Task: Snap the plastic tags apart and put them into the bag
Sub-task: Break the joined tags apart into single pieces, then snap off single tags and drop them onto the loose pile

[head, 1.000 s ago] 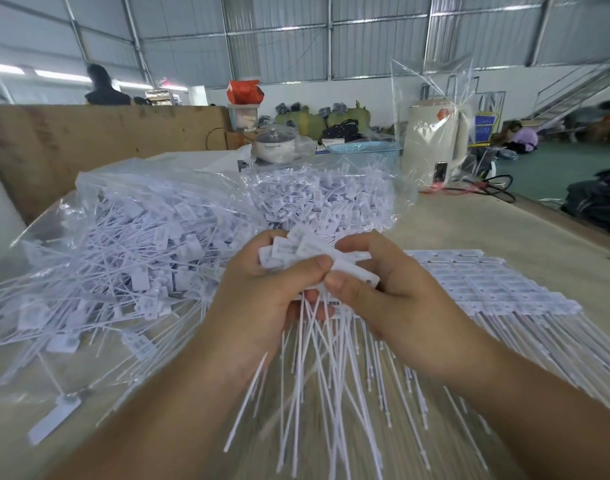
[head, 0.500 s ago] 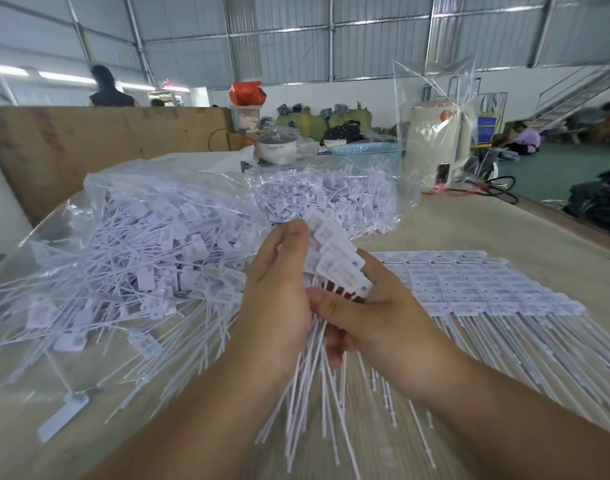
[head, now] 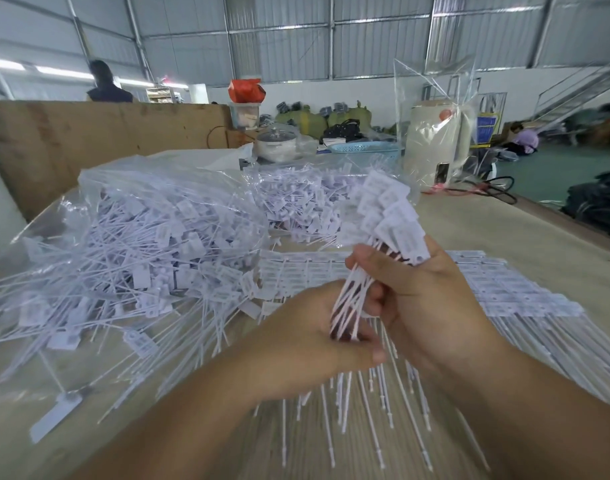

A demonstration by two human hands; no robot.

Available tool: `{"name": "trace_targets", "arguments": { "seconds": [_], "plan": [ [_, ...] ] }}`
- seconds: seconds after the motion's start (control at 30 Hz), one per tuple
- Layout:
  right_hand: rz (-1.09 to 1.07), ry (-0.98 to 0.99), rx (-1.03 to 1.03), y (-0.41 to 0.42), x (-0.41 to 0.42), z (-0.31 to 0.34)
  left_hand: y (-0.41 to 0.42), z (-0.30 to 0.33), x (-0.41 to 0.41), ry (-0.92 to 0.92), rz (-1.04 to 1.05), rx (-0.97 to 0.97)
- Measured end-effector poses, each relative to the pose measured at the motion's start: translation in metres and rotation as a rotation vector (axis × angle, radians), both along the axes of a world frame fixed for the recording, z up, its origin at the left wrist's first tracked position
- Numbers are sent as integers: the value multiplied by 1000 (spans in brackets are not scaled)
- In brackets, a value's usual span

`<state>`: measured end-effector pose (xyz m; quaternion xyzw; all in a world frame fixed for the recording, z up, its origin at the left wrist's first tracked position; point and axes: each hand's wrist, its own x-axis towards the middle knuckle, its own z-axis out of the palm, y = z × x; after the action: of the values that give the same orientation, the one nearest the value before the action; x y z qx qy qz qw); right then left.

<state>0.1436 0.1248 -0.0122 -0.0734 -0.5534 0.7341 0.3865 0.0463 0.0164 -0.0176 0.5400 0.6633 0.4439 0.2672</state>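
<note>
Both hands have come apart since a moment ago: the right hand (head: 431, 299) lifts the bunch of white plastic tags (head: 386, 216) up toward 1 o'clock, and the left hand (head: 317, 337) has slid down to the thin tails. Right fingers (head: 376, 268) curl round the stems; left fingers pinch the tails. The clear plastic bag (head: 130, 216) full of loose tags lies at 10 o'clock on the tabletop (head: 504, 230). Pulling too fast may drop tags beside the bag, or tangle the tails.
</note>
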Motion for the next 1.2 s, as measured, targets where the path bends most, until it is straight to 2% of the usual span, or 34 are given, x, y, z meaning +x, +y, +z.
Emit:
{"name": "trace_targets", "arguments": {
  "seconds": [0.17,0.27,0.33,0.37,0.47,0.5,0.57,0.67,0.77,0.87,0.97,1.1,1.2],
  "plan": [
    [48,-39,2,5,3,3,-5,9,-2,45,64,-15],
    [-5,-197,-75,7,2,2,-15,20,-20,68,259,24],
    [-77,-369,14,7,2,-1,-20,26,-34,151,444,-4],
    [-111,-458,148,7,2,-4,-23,28,-41,232,530,-57],
    [-252,-731,871,5,5,-11,-27,26,-59,488,671,-312],
    [-243,-798,1044,4,6,-14,-28,23,-65,570,678,-399],
    [-148,-909,1191,4,6,-18,-32,20,-72,680,669,-544],
    [-62,-1032,1286,2,6,-20,-39,25,-73,721,712,-626],
    [-88,-1081,1329,5,8,-18,-41,28,-69,824,755,-660],
    [-106,-1073,1329,7,8,-17,-33,17,-65,847,740,-558],
    [-128,-1040,1323,8,7,-17,-20,5,-55,865,557,-412],
    [-138,-957,1274,10,5,-15,-16,-2,-58,946,531,-464],
    [-116,-953,1259,14,6,-17,-21,3,-61,857,599,-462]
  ]
}}
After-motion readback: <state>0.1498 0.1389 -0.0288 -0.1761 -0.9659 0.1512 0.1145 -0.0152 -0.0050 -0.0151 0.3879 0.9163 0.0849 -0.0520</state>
